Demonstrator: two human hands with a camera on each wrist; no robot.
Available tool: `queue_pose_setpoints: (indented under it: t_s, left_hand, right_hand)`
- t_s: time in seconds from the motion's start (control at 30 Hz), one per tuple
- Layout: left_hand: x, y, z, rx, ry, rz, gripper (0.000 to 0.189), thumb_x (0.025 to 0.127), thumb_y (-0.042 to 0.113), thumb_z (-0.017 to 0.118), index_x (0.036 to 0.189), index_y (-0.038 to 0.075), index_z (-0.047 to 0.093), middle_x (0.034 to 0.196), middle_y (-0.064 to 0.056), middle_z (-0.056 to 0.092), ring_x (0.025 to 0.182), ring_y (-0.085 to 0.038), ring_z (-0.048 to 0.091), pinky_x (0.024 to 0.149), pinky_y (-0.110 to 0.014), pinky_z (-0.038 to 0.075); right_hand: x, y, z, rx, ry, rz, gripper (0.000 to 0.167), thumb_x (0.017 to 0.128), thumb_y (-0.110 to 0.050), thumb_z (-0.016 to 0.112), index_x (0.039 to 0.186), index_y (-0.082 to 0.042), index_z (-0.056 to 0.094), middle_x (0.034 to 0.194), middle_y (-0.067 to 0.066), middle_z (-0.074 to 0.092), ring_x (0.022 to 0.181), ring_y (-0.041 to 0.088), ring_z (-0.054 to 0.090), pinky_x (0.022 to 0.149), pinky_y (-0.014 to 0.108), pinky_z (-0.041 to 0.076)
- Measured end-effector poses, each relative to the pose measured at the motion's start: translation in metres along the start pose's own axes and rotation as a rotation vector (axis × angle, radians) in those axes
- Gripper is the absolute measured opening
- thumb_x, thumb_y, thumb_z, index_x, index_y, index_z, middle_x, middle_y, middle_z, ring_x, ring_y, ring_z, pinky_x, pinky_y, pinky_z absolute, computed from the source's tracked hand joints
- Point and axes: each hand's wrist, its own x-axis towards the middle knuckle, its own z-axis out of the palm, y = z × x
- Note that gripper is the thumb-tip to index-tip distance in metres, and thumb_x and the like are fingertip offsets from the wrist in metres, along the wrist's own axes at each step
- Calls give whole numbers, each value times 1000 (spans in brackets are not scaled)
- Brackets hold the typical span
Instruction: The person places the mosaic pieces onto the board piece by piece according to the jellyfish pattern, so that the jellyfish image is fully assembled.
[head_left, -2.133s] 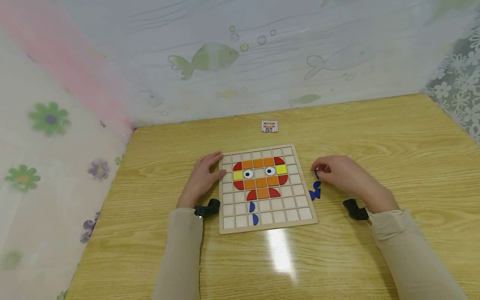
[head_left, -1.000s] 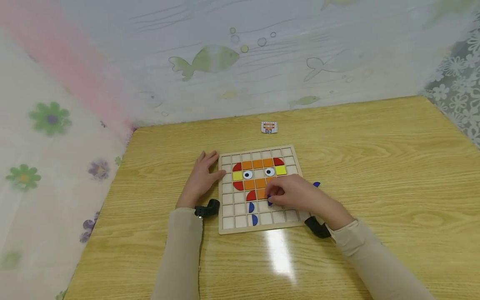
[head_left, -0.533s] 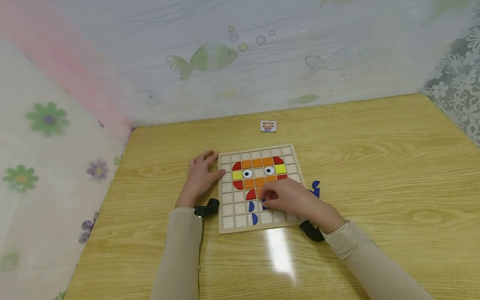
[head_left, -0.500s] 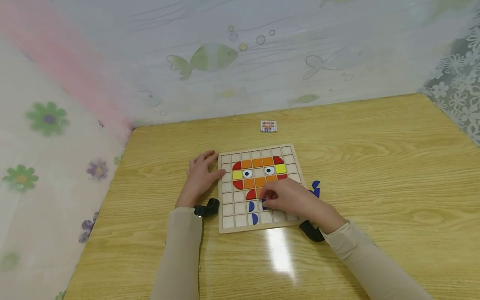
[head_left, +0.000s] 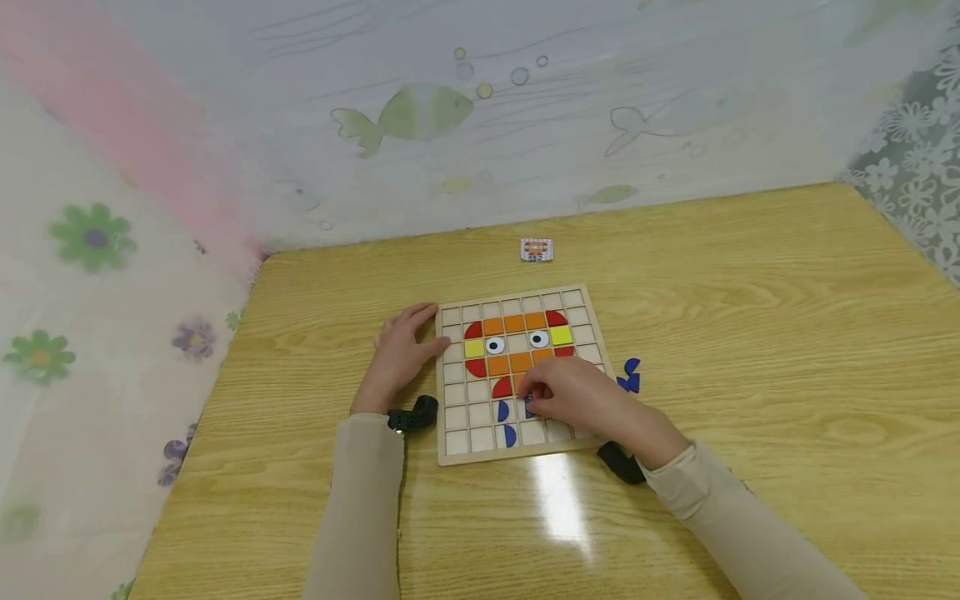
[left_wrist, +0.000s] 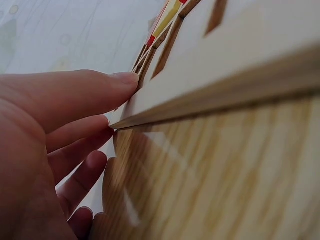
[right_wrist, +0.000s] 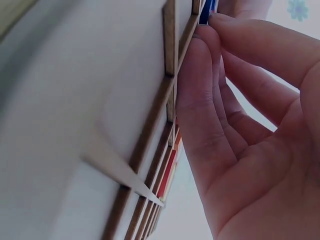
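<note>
A square wooden grid board (head_left: 480, 457) holds red, orange and yellow tiles and two round eye tiles. Two blue half-round tiles (head_left: 503, 411) sit one below the other in its lower rows. My left hand (head_left: 397, 357) rests at the board's left side, thumb on the frame (left_wrist: 200, 82) and the other fingers loosely extended along the edge. Over the lower middle, my right hand (head_left: 581, 396) pinches a blue tile (right_wrist: 206, 12) between thumb and fingertips, right at a grid cell. Fingers hide much of that tile. The right hand also covers part of the lower red and orange tiles.
Several loose blue tiles (head_left: 632, 366) lie on the table just right of the board. A small printed pattern card (head_left: 537, 250) lies behind it. The wooden table (head_left: 712, 292) meets a painted wall (head_left: 525, 167) at the back.
My right hand has taken a blue tile from the loose pile, carried it left over the board and lowered it at a lower-middle cell. My left hand has stayed at the edge.
</note>
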Motion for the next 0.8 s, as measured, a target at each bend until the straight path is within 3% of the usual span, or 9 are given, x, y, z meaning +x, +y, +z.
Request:
queue_pose_setpoints:
  t_s: [0.27,0.47,0.8]
  left_hand:
    - [0,1,-1,-20,1,-1,57,85,34,59,136,19,40,141,1,31,125,-26,25,94,-49,16]
    - [0,0,-2,-24,-3,-1,56,86,34,58,136,19,39,141,1,31,127,-27,24,96,-51,14]
    - [1,0,0,-35,3,17,55,85,31,60,135,18,41,141,0,33,128,-27,24,96,-51,14]
  right_hand:
    - [-2,0,-3,-11,-14,-33,13,78,-15,69,90,-15,66,79,-10,57,71,8,50,66,25,41]
    - [-2,0,-2,-25,-13,-46,13,77,-16,70,88,-17,65,72,-11,53,66,8,47,62,24,40]
    - [-2,2,-2,-11,-18,-21,13,77,-17,70,89,-20,65,77,-13,56,70,7,49,65,25,41]
